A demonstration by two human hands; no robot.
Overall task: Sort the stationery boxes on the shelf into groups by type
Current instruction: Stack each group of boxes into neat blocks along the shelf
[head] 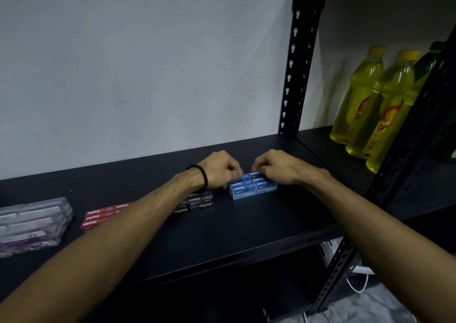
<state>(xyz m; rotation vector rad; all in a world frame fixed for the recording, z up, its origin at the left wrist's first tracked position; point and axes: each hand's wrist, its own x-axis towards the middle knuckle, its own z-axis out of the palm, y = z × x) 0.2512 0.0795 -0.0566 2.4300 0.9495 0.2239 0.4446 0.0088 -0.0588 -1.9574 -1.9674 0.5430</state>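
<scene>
A block of several blue staple boxes [251,187] sits on the black shelf [246,224], right of centre. My left hand [219,168] and my right hand [276,166] meet over its far end, fingers curled down onto the rearmost blue boxes. Left of it is a group of black staple boxes [199,203], partly behind my left forearm. Further left lie red staple boxes [103,215], also partly covered by that forearm. At the far left edge sits a stack of clear plastic boxes [32,221].
A black perforated shelf post [299,58] stands behind the blue boxes. Yellow drink bottles [370,100] stand on the neighbouring shelf to the right, behind another black post [394,162]. A white cable [357,283] lies on the floor below.
</scene>
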